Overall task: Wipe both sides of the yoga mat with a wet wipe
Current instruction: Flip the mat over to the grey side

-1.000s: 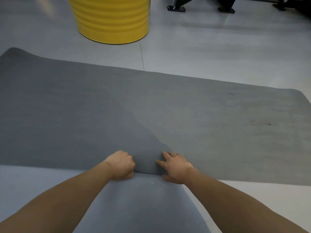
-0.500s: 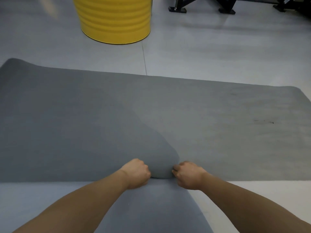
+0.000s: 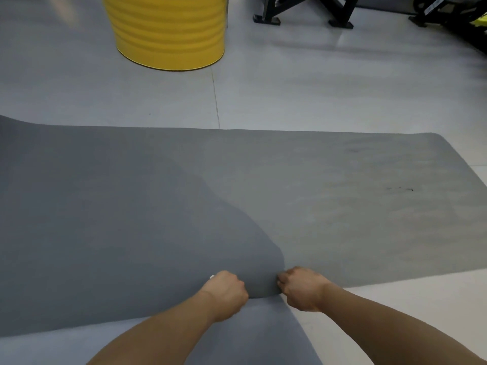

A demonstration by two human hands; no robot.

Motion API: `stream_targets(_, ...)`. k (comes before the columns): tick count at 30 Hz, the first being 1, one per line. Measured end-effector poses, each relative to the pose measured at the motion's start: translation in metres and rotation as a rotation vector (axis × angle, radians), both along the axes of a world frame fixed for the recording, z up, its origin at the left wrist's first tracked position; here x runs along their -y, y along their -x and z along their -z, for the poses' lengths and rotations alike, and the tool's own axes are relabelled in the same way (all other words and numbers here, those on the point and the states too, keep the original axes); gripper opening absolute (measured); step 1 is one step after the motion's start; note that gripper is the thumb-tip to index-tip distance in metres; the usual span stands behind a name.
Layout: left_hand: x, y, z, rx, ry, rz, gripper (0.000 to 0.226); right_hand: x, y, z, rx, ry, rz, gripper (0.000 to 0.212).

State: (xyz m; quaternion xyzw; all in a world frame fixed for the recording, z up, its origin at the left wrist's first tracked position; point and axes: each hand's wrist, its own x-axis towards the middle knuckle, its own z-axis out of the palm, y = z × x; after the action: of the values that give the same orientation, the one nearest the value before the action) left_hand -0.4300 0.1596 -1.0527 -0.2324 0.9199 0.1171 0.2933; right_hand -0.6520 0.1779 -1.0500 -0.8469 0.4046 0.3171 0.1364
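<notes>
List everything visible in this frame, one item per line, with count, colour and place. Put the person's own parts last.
yoga mat: one, grey, spread across the floor, its near edge lifted into a fold
drum: one, yellow, ribbed, on the floor beyond the mat, upper left
equipment frame: black, feet on the floor, top right; count unclear
floor: pale grey tiles, all around the mat
wet wipe: possibly one, a white scrap showing at the left fist
left hand: one, grip on the mat fold
right hand: one, grip on the mat fold, beside the left
</notes>
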Motion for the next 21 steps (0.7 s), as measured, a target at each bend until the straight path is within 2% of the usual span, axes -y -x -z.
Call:
stream_targets(5, 0.007, -0.003, 0.010, -0.017, -0.006, -0.062, 0.026, -0.002, 0.005, 0.006, 0.028, 0.010, -0.028, 0.024)
stream_targets(8, 0.014, -0.004, 0.012, -0.081, 0.027, -0.114, 0.038, -0.002, 0.005, 0.007, 0.040, 0.045, -0.020, 0.026)
stream_targets(11, 0.023, -0.007, 0.007, -0.175, 0.009, -0.326, 0.044, 0.005, 0.004, 0.008, 0.065, 0.095, -0.042, 0.021)
stream_targets(13, 0.034, -0.011, 0.000, -0.234, -0.032, -0.489, 0.051, 0.014, -0.004, 0.001, 0.125, 0.140, 0.048, 0.018)
stream_targets(15, 0.050, -0.016, -0.011, -0.287, -0.065, -0.593, 0.059, 0.033, -0.018, -0.011, 0.246, 0.150, 0.229, 0.026)
stream_targets(18, 0.082, -0.027, -0.041, -0.407, -0.027, -0.739, 0.043, 0.068, -0.049, -0.041, 0.425, 0.082, 0.522, 0.037)
stream_targets(21, 0.114, -0.047, -0.079, -0.606, -0.002, -0.907, 0.037, 0.100, -0.089, -0.078, 0.627, 0.069, 0.631, 0.043)
